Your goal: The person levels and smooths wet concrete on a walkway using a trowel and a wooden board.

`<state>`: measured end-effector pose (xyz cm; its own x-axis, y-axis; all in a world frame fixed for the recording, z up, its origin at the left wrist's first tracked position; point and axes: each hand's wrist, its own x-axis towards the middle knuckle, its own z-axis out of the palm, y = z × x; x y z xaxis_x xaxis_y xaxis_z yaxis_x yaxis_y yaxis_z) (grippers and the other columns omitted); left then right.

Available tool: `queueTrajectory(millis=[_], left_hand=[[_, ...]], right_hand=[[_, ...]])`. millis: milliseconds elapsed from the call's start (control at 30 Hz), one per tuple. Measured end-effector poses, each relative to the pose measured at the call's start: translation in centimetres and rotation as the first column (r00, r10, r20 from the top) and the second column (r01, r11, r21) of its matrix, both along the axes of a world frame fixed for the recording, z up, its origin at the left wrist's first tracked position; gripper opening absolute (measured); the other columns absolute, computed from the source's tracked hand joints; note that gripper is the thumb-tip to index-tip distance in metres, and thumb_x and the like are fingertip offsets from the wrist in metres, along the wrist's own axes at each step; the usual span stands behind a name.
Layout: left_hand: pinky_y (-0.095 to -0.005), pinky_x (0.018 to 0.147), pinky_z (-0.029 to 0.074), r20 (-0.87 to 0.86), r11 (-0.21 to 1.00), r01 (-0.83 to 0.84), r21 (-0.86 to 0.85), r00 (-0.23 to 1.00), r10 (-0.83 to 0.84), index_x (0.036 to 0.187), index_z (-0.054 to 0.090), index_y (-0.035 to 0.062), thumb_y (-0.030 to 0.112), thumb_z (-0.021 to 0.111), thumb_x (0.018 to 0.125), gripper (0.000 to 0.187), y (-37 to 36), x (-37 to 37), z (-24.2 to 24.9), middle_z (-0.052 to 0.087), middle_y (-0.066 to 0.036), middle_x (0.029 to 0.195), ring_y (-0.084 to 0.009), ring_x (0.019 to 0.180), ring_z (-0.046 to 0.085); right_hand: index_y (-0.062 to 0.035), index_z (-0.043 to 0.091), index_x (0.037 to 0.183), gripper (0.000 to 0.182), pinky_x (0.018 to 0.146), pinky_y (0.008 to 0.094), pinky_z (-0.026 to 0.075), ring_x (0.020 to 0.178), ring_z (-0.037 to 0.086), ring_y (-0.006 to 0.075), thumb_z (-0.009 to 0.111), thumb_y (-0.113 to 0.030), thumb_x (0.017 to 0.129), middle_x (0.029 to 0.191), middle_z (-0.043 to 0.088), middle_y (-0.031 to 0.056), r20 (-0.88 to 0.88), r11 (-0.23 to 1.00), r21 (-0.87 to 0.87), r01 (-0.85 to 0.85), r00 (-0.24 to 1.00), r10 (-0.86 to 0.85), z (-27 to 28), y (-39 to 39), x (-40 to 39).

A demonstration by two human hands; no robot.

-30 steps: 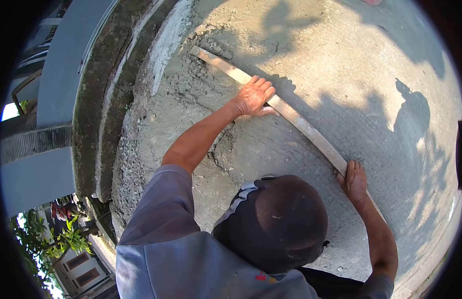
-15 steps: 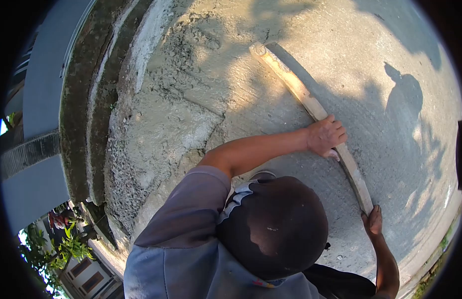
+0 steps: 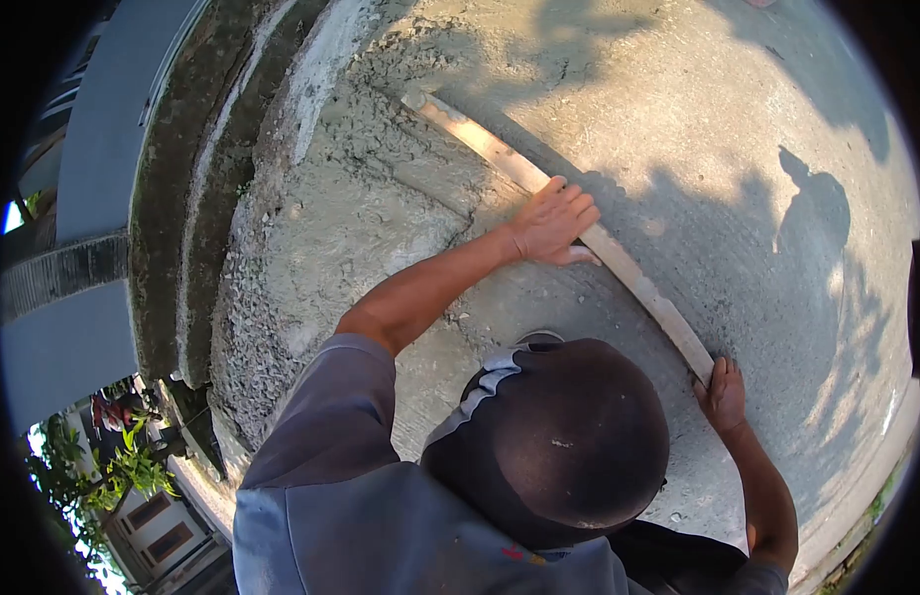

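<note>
A long wooden plank (image 3: 633, 273) lies diagonally across grey concrete. My left hand (image 3: 557, 223) is closed around its middle, fingers over the far edge and thumb on the near side. At the plank's lower right end, my right hand (image 3: 722, 395) grips the tip. The upper left end of the plank rests at the border of rough, wet-looking concrete (image 3: 381, 223). To its right, the concrete surface (image 3: 718, 109) is smoother, with faint streaks.
A dark cap (image 3: 569, 436) and a grey shirt (image 3: 381, 526) fill the lower middle. Loose gravel (image 3: 252, 347) runs along a mossy stepped kerb (image 3: 168, 198) at left, beside a grey-blue wall (image 3: 73, 347). Leafy plants (image 3: 133, 476) stand at lower left. Shadows cross the ground at right.
The plank has slid to the left, its far end now over the rough concrete. Both hands have travelled left with it, the left hand farther, and the left arm is lower.
</note>
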<state>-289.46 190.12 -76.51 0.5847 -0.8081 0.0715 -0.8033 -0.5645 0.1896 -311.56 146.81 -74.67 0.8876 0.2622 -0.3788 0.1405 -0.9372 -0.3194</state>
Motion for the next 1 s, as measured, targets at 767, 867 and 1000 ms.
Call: queueTrajectory(millis=[767, 867, 1000], left_hand=[[-0.0428, 0.093, 0.043, 0.048, 0.995, -0.095, -0.008, 0.994, 0.095, 0.114, 0.064, 0.003, 0.06, 0.077, 0.077, 0.069, 5.6, -4.0, -0.2, 0.059, -0.01, 0.101, -0.0275, 0.097, 0.056], [-0.0424, 0.096, 0.042, -0.056, 0.997, 0.017, -0.077, 0.998, -0.021, 0.116, 0.064, 0.0041, 0.057, 0.079, 0.077, 0.068, 0.6, -8.8, -1.7, 0.06, -0.009, 0.102, -0.0262, 0.099, 0.057], [-0.0432, 0.097, 0.042, 0.026, 1.0, 0.02, 0.005, 0.999, -0.02, 0.116, 0.065, 0.0055, 0.053, 0.081, 0.075, 0.065, 1.3, -4.3, -1.4, 0.06, -0.009, 0.104, -0.0262, 0.102, 0.057]], right_hand=[[-0.0001, 0.052, 0.101, 0.044, 0.085, 0.0519, 0.048, 0.096, 0.059, 0.0423, 0.08, -0.026, 0.078, 0.102, 0.058, 0.0226, 0.041, 0.989, -0.042, -0.143, 0.989, 0.144, -0.7, 2.8, 1.1], [0.0008, 0.051, 0.102, 0.047, 0.085, 0.0526, 0.048, 0.096, 0.058, 0.0437, 0.081, -0.025, 0.077, 0.101, 0.056, 0.0235, 0.022, 0.986, -0.104, -0.133, 0.99, 0.136, -1.2, -3.8, -5.0], [0.0003, 0.051, 0.103, 0.047, 0.085, 0.0519, 0.047, 0.096, 0.057, 0.0436, 0.081, -0.025, 0.077, 0.101, 0.056, 0.0234, 0.07, 0.997, -0.059, -0.057, 0.996, 0.061, -1.8, -1.9, -3.0]])
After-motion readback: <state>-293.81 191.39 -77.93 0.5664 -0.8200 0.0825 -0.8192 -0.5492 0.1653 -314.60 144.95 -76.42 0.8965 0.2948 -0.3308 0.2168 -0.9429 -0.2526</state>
